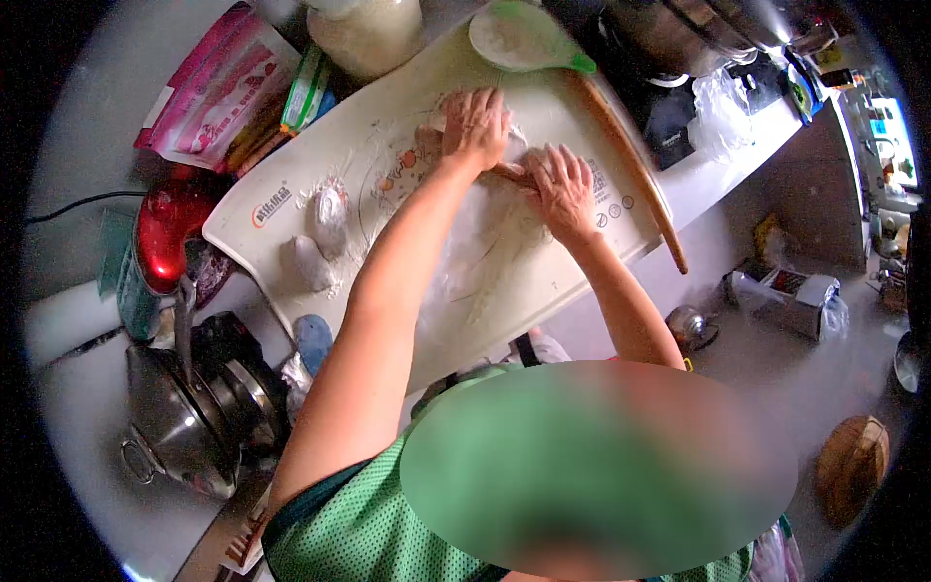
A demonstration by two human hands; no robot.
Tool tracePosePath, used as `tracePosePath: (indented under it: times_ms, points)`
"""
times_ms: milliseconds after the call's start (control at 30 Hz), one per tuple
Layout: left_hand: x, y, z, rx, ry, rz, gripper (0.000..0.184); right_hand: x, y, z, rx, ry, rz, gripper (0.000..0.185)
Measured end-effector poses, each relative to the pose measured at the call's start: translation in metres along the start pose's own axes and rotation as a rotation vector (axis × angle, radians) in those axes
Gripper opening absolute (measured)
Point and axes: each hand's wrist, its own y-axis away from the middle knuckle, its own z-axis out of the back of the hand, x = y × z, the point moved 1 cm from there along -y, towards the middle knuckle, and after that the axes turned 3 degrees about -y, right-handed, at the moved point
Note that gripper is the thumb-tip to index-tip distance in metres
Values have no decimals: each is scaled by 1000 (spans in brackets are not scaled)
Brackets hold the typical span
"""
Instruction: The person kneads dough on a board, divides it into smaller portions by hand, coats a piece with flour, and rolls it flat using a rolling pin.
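Observation:
My left hand lies palm down on the floured pastry board, its fingers stretched forward side by side. Close by on the right, my right hand rests with its fingers spread and extended. A whitish patch, perhaps dough, shows between the two hands; the palms hide what is under them. Two flour-dusted lumps of dough sit on the board's left part. Loose flour and printed marks cover the surface around my hands. A long wooden rolling pin lies along the board's right edge.
At the board's far end stands a green-rimmed bowl with white powder. Behind are a large jar and a pink bag. A red appliance and metal pots stand left. A clear plastic bag lies right.

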Motion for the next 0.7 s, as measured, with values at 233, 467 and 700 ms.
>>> tracePosePath:
  times_ms: [233, 467, 700]
  points:
    - [-17, 60, 61, 15, -81, 52, 58, 5, 6, -2, -80, -43, -116, 49]
    - [2, 2, 23, 96, 1, -44, 56, -24, -30, 13, -12, -141, -55, 40]
    - [4, -38, -27, -11, -283, 11, 31, -60, -57, 11, -6, -144, -34, 33]
